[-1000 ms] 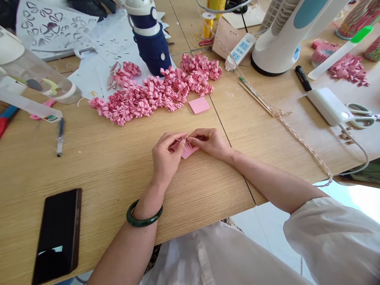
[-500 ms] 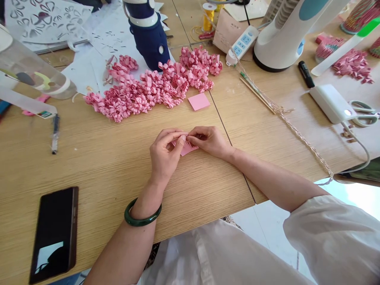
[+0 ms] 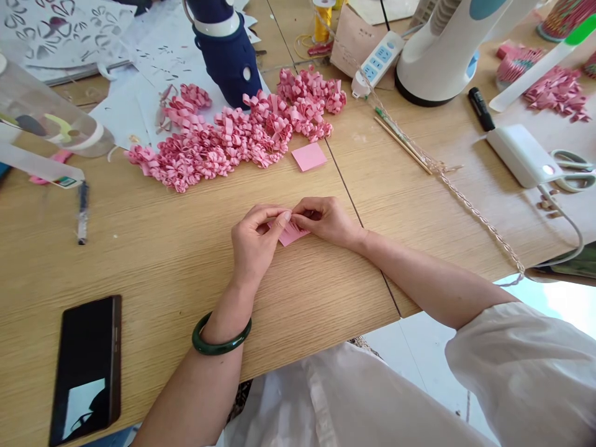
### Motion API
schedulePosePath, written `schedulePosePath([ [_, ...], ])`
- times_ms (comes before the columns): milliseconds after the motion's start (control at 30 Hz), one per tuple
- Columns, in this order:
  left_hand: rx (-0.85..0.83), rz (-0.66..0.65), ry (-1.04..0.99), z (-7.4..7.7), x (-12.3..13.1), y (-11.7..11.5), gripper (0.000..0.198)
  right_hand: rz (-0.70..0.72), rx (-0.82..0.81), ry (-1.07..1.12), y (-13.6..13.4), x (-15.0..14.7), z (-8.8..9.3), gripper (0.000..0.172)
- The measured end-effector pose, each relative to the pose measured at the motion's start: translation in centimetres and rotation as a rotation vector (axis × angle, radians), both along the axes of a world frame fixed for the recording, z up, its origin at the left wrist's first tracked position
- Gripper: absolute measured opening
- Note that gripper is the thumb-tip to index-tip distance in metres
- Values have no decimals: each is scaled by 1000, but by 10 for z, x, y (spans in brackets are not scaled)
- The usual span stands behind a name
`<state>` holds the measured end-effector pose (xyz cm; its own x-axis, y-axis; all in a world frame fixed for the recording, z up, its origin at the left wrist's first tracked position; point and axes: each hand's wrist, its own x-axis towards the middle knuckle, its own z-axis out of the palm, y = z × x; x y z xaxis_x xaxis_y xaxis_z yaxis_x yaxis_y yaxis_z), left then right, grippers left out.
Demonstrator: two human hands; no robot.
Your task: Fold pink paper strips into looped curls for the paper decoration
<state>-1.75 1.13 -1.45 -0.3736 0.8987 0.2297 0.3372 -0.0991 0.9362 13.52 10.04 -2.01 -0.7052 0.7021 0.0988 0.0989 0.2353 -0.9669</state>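
Between my hands is a small piece of pink paper [image 3: 290,235], which seems to have slits cut along its far part. My left hand [image 3: 255,239] pinches it between thumb and fingers, covering its left side. My right hand [image 3: 328,221] is closed on its far right edge, thumb against index finger. The fingertips of both hands nearly meet there and hide that edge. Just beyond lies a flat pink paper square [image 3: 309,157]. Behind it spreads a heap of curled pink paper flowers [image 3: 223,146].
A dark blue bottle [image 3: 229,62] stands behind the flowers. A phone [image 3: 86,369] lies at front left. To the right are a braided cord [image 3: 482,217], a power strip [image 3: 378,64], a white fan base [image 3: 431,68], a white box [image 3: 524,155] and scissors [image 3: 577,171].
The view has shifted slightly. Both hands keep their pinch on the pink paper at nearly the same spot, with only tiny finger movement.
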Motion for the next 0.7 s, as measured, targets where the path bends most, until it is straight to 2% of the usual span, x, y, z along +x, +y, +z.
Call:
schedulePosePath([
  [300,-20,19,38,1,1,-1,15,7,43,13,1,0,-2,24],
  [700,50,33,152,5,3,-1,7,24,20,22,0,-1,0,21],
])
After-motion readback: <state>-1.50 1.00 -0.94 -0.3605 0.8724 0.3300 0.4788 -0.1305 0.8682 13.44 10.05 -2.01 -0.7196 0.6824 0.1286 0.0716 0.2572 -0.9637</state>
